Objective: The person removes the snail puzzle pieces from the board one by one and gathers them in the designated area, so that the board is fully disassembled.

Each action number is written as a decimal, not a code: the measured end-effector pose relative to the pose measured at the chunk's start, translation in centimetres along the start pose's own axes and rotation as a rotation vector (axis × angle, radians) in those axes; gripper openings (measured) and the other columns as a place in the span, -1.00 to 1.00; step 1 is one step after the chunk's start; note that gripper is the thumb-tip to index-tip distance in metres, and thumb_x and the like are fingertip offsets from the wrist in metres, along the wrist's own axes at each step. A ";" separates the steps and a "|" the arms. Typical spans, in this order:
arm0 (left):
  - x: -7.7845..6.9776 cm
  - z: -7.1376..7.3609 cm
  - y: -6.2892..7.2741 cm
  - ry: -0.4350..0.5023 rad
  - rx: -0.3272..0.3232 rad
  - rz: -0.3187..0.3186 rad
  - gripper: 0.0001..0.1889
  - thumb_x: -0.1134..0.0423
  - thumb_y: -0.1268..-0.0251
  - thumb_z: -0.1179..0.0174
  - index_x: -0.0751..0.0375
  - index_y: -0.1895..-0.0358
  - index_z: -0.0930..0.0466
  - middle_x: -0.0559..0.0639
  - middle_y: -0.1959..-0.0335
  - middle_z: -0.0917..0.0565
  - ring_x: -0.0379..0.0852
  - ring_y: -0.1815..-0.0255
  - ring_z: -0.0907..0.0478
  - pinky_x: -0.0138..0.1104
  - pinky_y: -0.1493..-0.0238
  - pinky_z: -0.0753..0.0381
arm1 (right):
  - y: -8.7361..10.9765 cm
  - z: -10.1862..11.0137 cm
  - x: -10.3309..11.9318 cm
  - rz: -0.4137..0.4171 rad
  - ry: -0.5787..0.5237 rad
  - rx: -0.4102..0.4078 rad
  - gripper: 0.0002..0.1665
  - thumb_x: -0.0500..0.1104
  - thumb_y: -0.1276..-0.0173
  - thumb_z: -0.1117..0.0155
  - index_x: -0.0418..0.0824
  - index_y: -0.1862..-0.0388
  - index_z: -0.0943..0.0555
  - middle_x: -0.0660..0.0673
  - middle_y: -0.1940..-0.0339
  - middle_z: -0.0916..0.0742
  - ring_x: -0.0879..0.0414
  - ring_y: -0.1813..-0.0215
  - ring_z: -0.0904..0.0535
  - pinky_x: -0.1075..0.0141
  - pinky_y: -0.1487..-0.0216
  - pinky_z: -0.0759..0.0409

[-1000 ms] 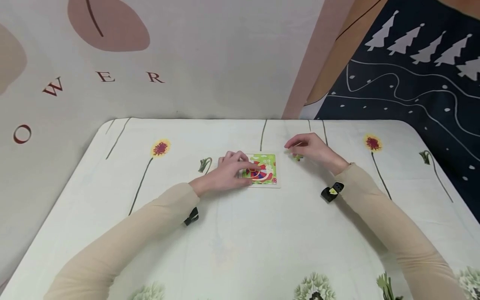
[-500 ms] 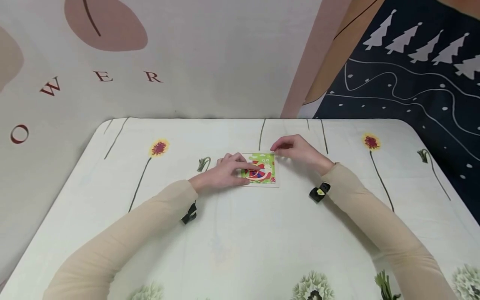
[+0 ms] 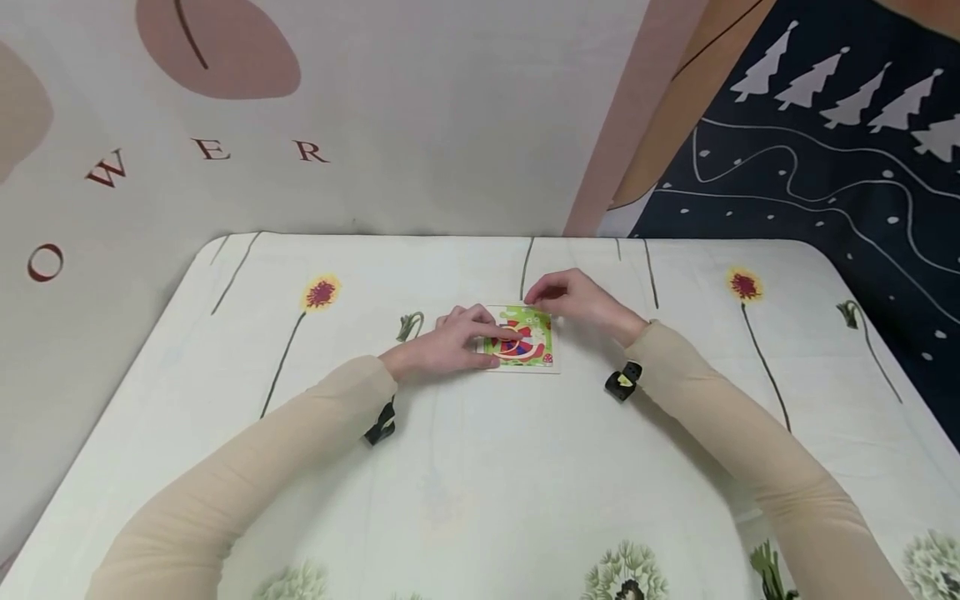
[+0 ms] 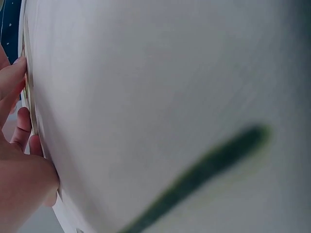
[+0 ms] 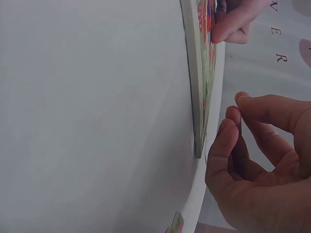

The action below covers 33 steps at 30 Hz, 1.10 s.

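Note:
A small square picture puzzle (image 3: 542,321) in green, red and blue lies near the table's middle. My left hand (image 3: 450,340) rests across its left side, index finger stretched over the picture and thumb near the lower edge. In the left wrist view, several fingers (image 4: 20,128) touch the board's rim. My right hand (image 3: 581,302) hovers at the puzzle's upper right corner, fingers bent. Its fingertips (image 5: 232,114) come close together in the right wrist view; whether a piece sits between them is hidden. A small green and pink piece (image 5: 177,223) shows at that view's bottom edge.
A white cloth (image 3: 450,467) printed with flowers covers the table. Behind stands a pale wall hanging (image 3: 420,125) with letters; a dark hanging (image 3: 825,167) with white trees is at the right. Black wrist cameras (image 3: 624,381) sit below the wrists.
My right hand has moved left, from beside the puzzle to its upper right corner. The green piece seen under that hand earlier no longer shows in the head view. My left hand stays put.

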<state>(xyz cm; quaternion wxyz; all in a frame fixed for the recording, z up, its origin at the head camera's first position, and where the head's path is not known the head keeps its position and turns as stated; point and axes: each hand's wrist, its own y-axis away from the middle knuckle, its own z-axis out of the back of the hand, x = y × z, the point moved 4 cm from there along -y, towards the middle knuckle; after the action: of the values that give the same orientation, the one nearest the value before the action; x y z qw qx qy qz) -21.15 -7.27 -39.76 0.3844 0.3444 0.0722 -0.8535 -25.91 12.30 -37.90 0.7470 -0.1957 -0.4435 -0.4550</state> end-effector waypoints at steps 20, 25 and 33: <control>0.0 0.0 0.0 0.041 0.001 -0.018 -0.53 0.16 -0.25 -0.30 -0.04 -0.25 -0.56 -0.05 -0.01 -0.38 0.00 0.02 -0.20 -0.06 -0.06 -0.08 | -1.9 -1.8 0.5 -0.035 0.099 0.040 -0.83 -0.37 -0.37 -0.17 -0.31 0.14 -0.68 -0.17 0.13 -0.67 0.01 0.13 -0.46 0.23 0.06 -0.42; 0.0 0.0 0.0 0.036 0.001 -0.025 -0.53 0.15 -0.25 -0.30 -0.05 -0.26 -0.56 -0.05 -0.01 -0.38 0.00 0.02 -0.20 -0.06 -0.06 -0.07 | -2.0 -1.9 0.7 -0.043 0.102 0.055 -0.82 -0.37 -0.37 -0.18 -0.32 0.12 -0.68 -0.16 0.16 -0.67 0.02 0.15 -0.46 0.26 0.08 -0.42; 0.1 0.0 -0.1 0.044 -0.001 -0.028 -0.54 0.15 -0.25 -0.30 -0.04 -0.24 -0.57 -0.05 0.00 -0.37 0.01 0.02 -0.20 -0.05 -0.06 -0.07 | -1.9 -2.0 1.0 -0.062 0.114 0.064 -0.80 -0.37 -0.36 -0.18 -0.33 0.09 -0.67 -0.18 0.16 -0.67 0.02 0.16 -0.45 0.26 0.08 -0.41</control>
<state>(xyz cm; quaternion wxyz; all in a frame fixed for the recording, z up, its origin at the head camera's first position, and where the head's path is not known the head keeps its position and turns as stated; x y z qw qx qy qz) -21.25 -7.25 -39.86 0.3709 0.3621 0.0860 -0.8509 -26.40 9.42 -38.27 0.7626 -0.1314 -0.4203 -0.4739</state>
